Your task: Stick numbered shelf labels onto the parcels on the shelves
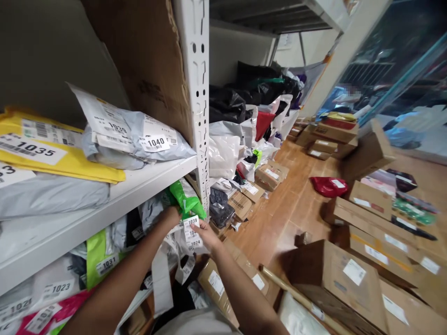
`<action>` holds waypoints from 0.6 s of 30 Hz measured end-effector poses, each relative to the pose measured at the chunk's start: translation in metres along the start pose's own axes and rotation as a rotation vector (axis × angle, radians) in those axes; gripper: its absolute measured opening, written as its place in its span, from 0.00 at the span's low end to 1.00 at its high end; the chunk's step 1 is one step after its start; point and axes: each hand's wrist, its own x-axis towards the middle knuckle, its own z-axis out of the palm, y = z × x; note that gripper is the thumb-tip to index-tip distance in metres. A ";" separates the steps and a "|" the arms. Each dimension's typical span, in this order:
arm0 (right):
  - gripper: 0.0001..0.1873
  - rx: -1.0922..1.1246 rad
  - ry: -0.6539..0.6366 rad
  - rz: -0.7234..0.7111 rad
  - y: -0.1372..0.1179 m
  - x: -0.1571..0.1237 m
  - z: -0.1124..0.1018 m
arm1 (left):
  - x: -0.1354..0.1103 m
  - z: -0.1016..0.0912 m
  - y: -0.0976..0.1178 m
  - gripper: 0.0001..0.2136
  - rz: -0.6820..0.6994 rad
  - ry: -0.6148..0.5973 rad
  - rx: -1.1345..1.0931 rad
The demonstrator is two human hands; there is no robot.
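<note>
Fingers (pixel 197 225) of the right hand (pixel 209 237), closed on the edge of the number labels (pixel 191 236), which lie just to their left, long axis running up and down. Left hand (pixel 173 217) slightly farther off, beside the green packet (pixel 186 197) just above the labels; its grip cannot be told. White paper strip (pixel 162 284) hanging below. Shelf edge (pixel 153 181) overhangs the left wrist; upright post (pixel 199 116) bounds the packet's right.
</note>
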 end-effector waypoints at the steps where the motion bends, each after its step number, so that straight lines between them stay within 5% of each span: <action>1: 0.27 0.020 0.014 -0.005 0.006 0.003 0.005 | -0.005 0.001 -0.005 0.08 -0.022 0.003 0.017; 8: 0.26 0.069 0.046 -0.005 0.010 0.029 0.017 | -0.034 -0.001 -0.019 0.13 -0.153 -0.028 0.072; 14: 0.25 0.040 0.072 0.035 0.008 0.042 0.015 | -0.030 -0.025 -0.019 0.10 -0.113 -0.159 0.076; 18: 0.23 0.005 0.152 0.026 0.015 0.047 0.018 | -0.022 -0.039 -0.013 0.17 -0.077 -0.091 0.113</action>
